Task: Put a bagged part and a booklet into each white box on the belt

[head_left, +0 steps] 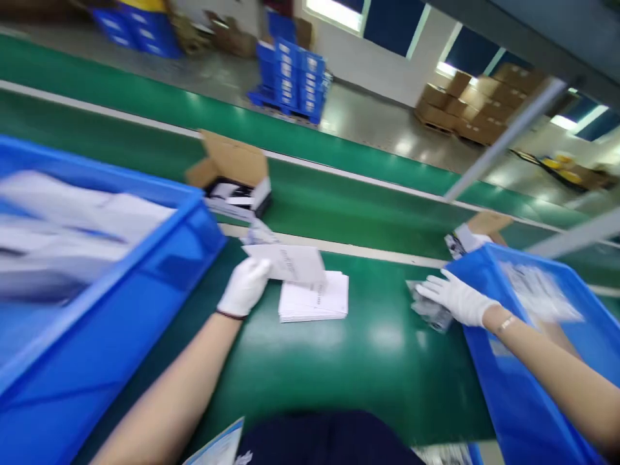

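Observation:
My left hand [245,287], in a white glove, is closed on a white printed leaflet [290,263] and holds it just above a small stack of similar leaflets [314,302] on the green table. My right hand [455,298], also gloved, lies on a clear plastic packet [429,310] beside the left wall of the right blue bin [513,387]. Its fingers are stretched over the packet. The picture is smeared by motion.
A large blue bin [121,310] with white bagged items stands at the left. An open cardboard box [232,174] with a dark item sits on the green conveyor [339,206] behind. A second box [479,229] is behind the right bin. Metal bars [504,139] cross at the upper right.

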Available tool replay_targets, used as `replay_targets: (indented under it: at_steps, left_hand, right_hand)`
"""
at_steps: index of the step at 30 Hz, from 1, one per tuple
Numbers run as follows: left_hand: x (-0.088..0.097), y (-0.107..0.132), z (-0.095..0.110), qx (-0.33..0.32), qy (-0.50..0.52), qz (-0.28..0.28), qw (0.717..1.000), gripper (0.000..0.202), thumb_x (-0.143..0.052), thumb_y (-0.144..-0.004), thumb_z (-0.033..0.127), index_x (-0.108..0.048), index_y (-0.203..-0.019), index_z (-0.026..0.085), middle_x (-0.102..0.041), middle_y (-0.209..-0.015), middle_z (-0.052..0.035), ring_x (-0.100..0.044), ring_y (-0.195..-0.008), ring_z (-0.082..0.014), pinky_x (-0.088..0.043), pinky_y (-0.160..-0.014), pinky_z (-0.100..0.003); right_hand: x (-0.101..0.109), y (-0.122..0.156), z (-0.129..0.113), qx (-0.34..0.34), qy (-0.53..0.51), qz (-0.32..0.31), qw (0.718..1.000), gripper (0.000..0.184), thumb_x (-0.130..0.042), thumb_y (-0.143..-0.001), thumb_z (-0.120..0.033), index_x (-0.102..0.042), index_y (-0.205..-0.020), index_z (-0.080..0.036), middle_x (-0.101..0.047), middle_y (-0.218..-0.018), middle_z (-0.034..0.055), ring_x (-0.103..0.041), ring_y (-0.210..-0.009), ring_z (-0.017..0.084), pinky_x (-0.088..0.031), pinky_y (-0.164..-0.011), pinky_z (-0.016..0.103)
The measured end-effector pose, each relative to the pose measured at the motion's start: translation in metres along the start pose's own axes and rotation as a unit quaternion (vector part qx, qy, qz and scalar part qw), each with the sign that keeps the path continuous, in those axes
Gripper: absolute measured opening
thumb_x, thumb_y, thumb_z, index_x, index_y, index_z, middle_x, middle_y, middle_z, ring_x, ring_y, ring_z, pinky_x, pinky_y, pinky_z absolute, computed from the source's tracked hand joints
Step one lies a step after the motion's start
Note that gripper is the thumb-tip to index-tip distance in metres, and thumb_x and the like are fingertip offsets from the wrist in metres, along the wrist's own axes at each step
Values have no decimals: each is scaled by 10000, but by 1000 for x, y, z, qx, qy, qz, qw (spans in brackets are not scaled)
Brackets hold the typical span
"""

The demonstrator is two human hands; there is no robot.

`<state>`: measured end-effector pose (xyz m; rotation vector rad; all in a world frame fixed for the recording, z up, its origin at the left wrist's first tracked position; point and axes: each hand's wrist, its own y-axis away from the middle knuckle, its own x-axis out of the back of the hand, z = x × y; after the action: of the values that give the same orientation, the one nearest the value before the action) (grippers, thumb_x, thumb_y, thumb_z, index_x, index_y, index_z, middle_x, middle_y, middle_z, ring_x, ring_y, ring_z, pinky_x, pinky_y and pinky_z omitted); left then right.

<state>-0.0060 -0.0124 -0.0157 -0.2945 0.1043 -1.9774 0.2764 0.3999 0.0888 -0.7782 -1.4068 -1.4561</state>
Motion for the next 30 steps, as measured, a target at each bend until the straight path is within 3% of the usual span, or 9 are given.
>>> replay_targets:
  at_steps: [2, 4, 7, 9, 13, 17, 21, 25, 30]
  left_hand:
    - [-1, 1, 1, 10, -2, 18, 1000, 329, -615, -806, 433, -632, -704, 121, -657, -739, -81, -606, -744, -204, -521, -753, -332]
    - [-5, 3, 6, 14, 28, 6, 999, 297, -619, -766, 420, -682, -769, 131, -696, -824, -92, -633, -823, -234, -521, -802, -332]
    - [-14, 10, 18, 22, 100, -30, 994, 353, -644, -733, 453, -716, -869, 135, -712, -919, -97, -645, -877, -258, -520, -837, -350]
    - [-18, 16, 24, 27, 131, -59, 989, 374, -659, -734, 470, -726, -884, 134, -709, -943, -100, -647, -881, -262, -524, -827, -351]
    - [-16, 21, 25, -3, 173, -105, 979, 346, -689, -746, 447, -750, -908, 147, -686, -1062, -98, -619, -1010, -282, -483, -938, -367]
    - [-6, 6, 8, 5, 238, -53, 970, 318, -735, -740, 410, -752, -913, 144, -680, -1084, -112, -575, -1121, -308, -404, -1057, -404]
    - [4, -19, -6, 79, 476, 42, 875, 400, -745, -741, 303, -688, -1099, 135, -642, -1200, -131, -558, -1181, -295, -420, -1059, -421]
    - [15, -30, -9, 163, 620, 116, 758, 362, -595, -793, 174, -638, -1144, 95, -616, -1246, -145, -570, -1174, -272, -467, -1023, -434]
    - [22, -28, -13, 204, 667, 120, 707, 275, -548, -682, 143, -671, -921, 84, -603, -1251, -172, -630, -1030, -271, -554, -839, -383]
  right_hand:
    - [2, -20, 7, -13, 87, -15, 996, 709, -706, -515, -113, -644, -1217, -185, -606, -1221, 204, -513, -1174, 462, -300, -1006, 709]
    - [22, -46, 3, -22, 68, -4, 997, 564, -701, -602, -175, -679, -1166, -195, -644, -1158, 190, -595, -1060, 423, -421, -941, 651]
    - [71, -98, -45, -21, -63, 130, 989, 379, -458, -913, -326, -637, -1236, -242, -631, -1234, 100, -610, -1088, 301, -474, -972, 496]
    - [102, -139, -93, -19, -175, 199, 964, 375, -393, -962, -425, -688, -1106, -244, -658, -1178, 67, -605, -1095, 265, -465, -992, 438]
    - [132, -219, -168, 54, -391, 113, 912, 379, -611, -844, -503, -671, -1095, -225, -677, -1111, 51, -637, -988, 241, -513, -872, 353]
    - [141, -268, -184, 83, -470, 77, 875, 276, -637, -787, -363, -669, -972, -161, -693, -987, 50, -628, -927, 241, -496, -824, 335]
    - [159, -294, -169, 50, -506, 158, 847, 252, -579, -779, -289, -650, -970, -141, -688, -976, 46, -612, -930, 236, -487, -808, 325]
    - [182, -314, -156, 18, -482, 178, 858, 306, -563, -783, -248, -636, -1064, -154, -674, -1067, 47, -604, -968, 225, -480, -842, 320]
    - [210, -353, -149, -19, -380, 188, 905, 344, -542, -836, -299, -598, -1144, -157, -651, -1111, 95, -612, -955, 251, -502, -775, 317]
